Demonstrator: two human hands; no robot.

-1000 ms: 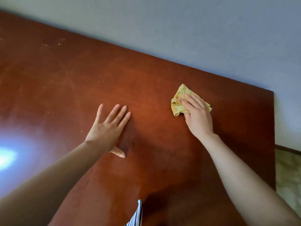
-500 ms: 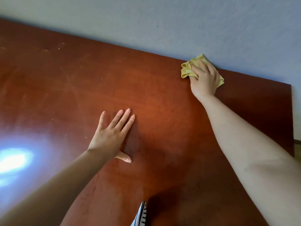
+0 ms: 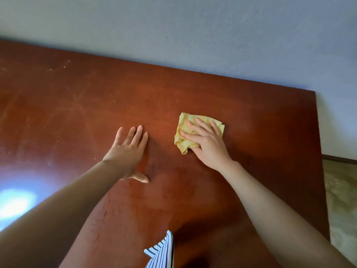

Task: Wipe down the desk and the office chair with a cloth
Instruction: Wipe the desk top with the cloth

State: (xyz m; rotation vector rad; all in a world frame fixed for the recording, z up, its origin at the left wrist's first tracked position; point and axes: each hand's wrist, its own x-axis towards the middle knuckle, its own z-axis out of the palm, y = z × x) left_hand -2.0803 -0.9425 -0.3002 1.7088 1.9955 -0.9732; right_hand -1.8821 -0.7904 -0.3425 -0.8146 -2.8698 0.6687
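— Looks from where?
— From head height, forward and down, tilted, close behind both forearms.
— Faces what?
— Desk (image 3: 193, 97) under the left hand (image 3: 127, 151) and right hand (image 3: 206, 146), wall (image 3: 212, 35) beyond them, floor (image 3: 340, 200) right of the right hand. One view only.

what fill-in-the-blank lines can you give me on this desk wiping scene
1. The right hand presses a ____ cloth onto the desk.
2. The left hand lies flat on the desk, holding ____.
3. The cloth lies to the ____ of the left hand.
Missing words: yellow; nothing; right.
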